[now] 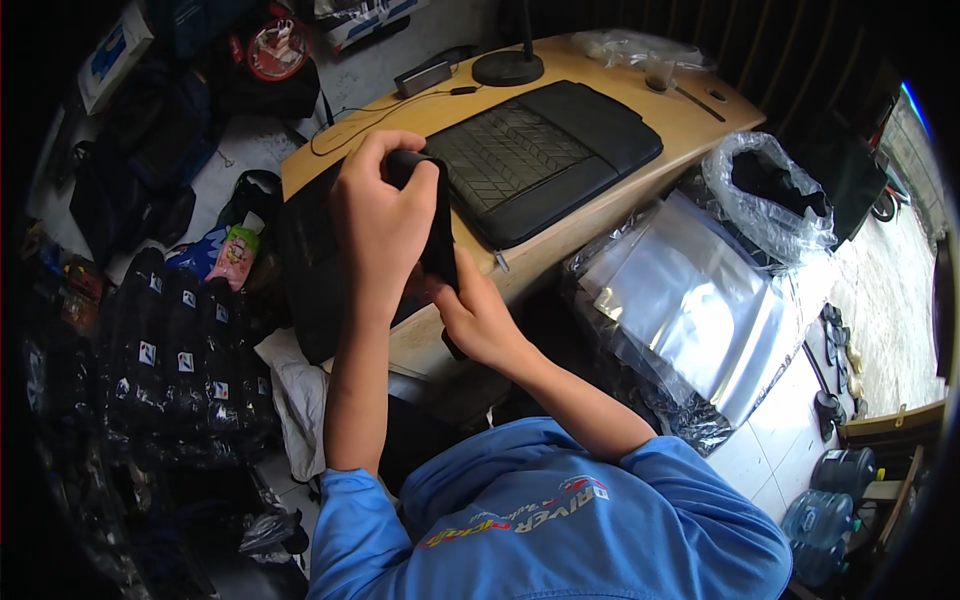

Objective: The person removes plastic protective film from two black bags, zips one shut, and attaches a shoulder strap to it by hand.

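Observation:
Above the near edge of the table, my left hand (385, 225) is closed around the folded upper end of a black strip of fabric or leather-like material (440, 220). Lower and to the right, my right hand (480, 315) grips the strip's lower part, its fingertips partly hidden. A flat black panel (530, 165) with a quilted chevron middle and smooth borders lies on the table just beyond my hands; it looks like a bag or cover. More black material (305, 250) hangs at the table's left end, partly behind my left forearm.
The wooden table (735, 105) carries a lamp base (508, 68), a small black box (423, 78) with a cable, and a plastic cup (659, 72). Clear plastic sheets (690, 300) are stacked at right beside an open plastic bag (770, 200). Wrapped black goods (185, 350) crowd the left.

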Action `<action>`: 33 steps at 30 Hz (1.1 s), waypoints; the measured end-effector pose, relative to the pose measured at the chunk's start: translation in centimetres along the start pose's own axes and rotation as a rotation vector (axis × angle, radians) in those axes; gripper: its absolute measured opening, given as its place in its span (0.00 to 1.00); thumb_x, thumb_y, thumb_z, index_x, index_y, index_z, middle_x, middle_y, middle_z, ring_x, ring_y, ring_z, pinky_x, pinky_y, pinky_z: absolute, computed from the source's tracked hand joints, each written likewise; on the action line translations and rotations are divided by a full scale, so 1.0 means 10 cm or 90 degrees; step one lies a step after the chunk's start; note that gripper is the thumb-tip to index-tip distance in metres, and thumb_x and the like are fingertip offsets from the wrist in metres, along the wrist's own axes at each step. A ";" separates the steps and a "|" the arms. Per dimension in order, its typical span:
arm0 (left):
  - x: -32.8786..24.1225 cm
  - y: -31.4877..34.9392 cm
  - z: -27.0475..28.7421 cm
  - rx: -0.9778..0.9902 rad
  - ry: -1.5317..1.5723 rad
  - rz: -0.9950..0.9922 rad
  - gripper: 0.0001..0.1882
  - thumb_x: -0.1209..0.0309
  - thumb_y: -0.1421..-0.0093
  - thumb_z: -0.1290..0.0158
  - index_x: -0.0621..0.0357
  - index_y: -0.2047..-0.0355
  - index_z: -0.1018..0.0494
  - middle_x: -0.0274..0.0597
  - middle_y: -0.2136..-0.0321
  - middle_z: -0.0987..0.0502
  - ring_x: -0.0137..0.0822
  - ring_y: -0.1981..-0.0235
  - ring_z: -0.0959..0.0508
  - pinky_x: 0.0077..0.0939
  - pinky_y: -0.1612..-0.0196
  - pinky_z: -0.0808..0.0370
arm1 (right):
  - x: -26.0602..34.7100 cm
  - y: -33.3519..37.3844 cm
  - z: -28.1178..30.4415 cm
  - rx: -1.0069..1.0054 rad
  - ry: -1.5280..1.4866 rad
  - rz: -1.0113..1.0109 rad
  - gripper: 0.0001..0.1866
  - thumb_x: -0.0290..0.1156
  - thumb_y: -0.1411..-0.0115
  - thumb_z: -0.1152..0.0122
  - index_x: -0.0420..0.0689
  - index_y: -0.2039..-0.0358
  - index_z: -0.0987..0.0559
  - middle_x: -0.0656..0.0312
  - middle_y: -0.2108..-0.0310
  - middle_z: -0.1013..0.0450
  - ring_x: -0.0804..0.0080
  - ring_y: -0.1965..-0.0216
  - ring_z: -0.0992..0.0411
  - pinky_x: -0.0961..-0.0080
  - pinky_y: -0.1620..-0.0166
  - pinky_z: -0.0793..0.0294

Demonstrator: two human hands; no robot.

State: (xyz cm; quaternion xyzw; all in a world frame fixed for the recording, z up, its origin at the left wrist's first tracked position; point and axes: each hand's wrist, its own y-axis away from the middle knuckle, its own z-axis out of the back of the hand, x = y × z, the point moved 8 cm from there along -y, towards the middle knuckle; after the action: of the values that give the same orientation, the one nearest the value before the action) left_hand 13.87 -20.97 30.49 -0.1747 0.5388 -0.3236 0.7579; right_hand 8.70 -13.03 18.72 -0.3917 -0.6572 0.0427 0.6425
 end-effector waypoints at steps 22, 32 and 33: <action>0.37 0.69 -1.85 0.344 -0.278 -0.398 0.11 0.75 0.50 0.42 0.61 0.65 0.26 0.41 0.70 0.26 0.41 0.68 0.23 0.32 0.64 0.24 | 0.09 0.67 2.61 -0.233 -0.197 -0.412 0.18 0.29 0.36 0.50 0.38 0.48 0.35 0.56 0.73 0.28 0.76 0.82 0.28 0.83 0.81 0.27; 0.25 0.46 -1.60 0.115 -0.086 -0.375 0.08 0.83 0.50 0.47 0.64 0.67 0.30 0.48 0.72 0.28 0.46 0.72 0.25 0.34 0.69 0.26 | 0.01 0.23 2.23 -0.146 -0.396 -0.431 0.18 0.28 0.37 0.51 0.38 0.47 0.36 0.56 0.72 0.27 0.79 0.80 0.29 0.84 0.82 0.29; 0.22 0.43 -1.60 0.117 -0.083 -0.378 0.08 0.83 0.50 0.47 0.64 0.67 0.30 0.48 0.72 0.28 0.46 0.72 0.25 0.34 0.69 0.26 | -0.03 0.13 2.21 -0.150 -0.395 -0.428 0.18 0.28 0.37 0.51 0.38 0.47 0.36 0.56 0.72 0.27 0.79 0.80 0.29 0.84 0.82 0.29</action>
State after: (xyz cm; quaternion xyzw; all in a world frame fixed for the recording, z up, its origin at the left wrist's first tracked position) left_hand 0.77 -17.94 20.61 -0.2752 0.3834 -0.5660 0.6760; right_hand -10.16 -2.38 13.93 -0.1963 -0.9090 -0.1272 0.3450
